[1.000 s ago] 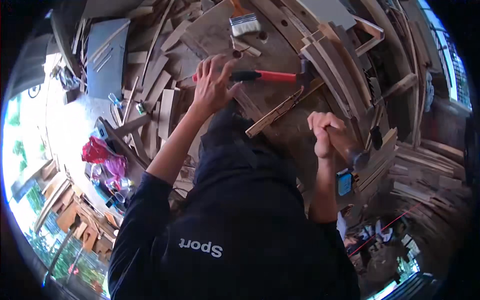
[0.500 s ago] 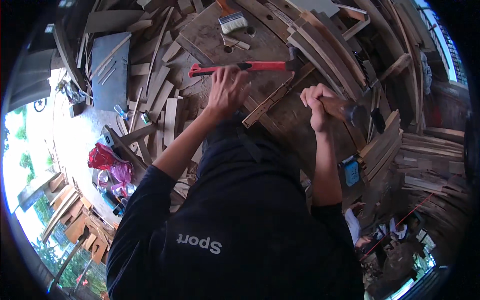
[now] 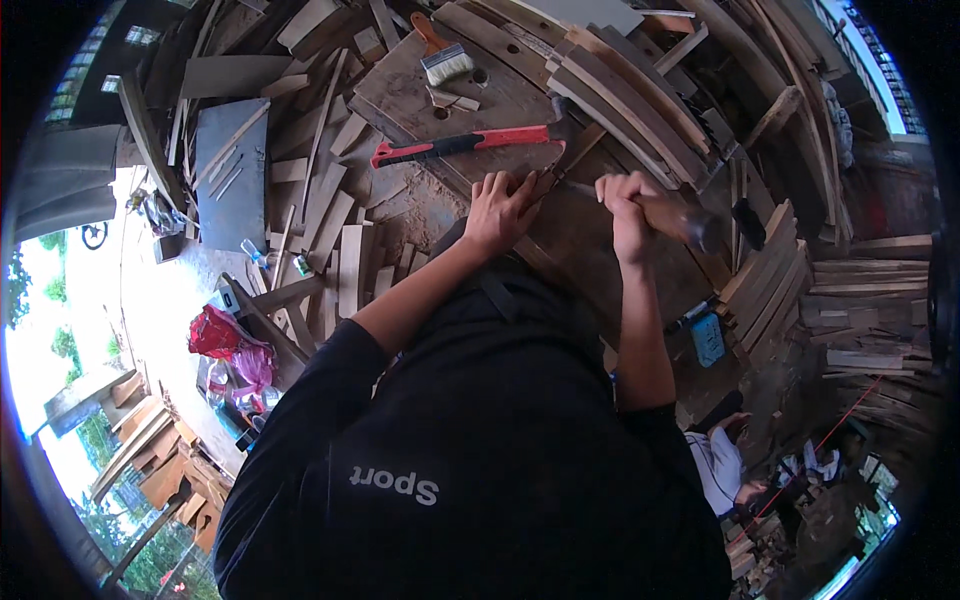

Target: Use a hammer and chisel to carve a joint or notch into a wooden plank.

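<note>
The wooden strip [image 3: 547,182] slanted up-right from the nearer left hand [image 3: 496,213] (whether its fingers gripped, unclear); the right hand [image 3: 626,208], fingers clenched, grasped a wooden-handled tool [image 3: 683,222].

From my remote seat, I see the left hand [image 3: 500,215] has left the hammer [image 3: 460,145] and now lies on the carved wooden strip [image 3: 546,182], covering most of it. More of a white-shirted person [image 3: 715,465] shows lower right.

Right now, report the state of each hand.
Left hand: on the wood strip; whether its grip is closed can't be told.
Right hand: closed around a wooden handle.
</note>
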{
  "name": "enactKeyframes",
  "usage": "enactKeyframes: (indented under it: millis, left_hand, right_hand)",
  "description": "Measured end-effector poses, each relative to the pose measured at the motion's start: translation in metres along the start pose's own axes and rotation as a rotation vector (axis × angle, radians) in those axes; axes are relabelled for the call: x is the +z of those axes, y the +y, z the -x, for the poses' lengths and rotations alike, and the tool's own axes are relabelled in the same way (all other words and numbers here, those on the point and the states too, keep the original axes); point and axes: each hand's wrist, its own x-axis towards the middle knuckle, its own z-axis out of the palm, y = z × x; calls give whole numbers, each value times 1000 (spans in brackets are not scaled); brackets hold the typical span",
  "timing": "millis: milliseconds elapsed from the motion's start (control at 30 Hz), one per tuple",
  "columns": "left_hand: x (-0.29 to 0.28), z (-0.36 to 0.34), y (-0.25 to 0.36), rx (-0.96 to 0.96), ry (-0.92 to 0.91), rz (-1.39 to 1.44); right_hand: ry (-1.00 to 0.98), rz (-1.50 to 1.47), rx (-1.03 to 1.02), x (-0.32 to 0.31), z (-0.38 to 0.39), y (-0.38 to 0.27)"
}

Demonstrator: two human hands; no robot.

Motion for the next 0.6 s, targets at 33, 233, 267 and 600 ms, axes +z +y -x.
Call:
enactKeyframes:
  millis: [33, 233, 267, 600]
  left_hand:
    - [0, -1, 0, -1, -1, -1]
    - [1, -3, -1, 17, 53, -19]
    - [1, -3, -2, 21, 60, -21]
    - [3, -4, 0, 22, 66, -43]
  right_hand:
    - [-17, -31, -9, -6, 3, -2]
    - [206, -45, -2, -8, 3, -8]
    - [208, -46, -2, -8, 2, -8]
    - [7, -68, -13, -6, -4, 0]
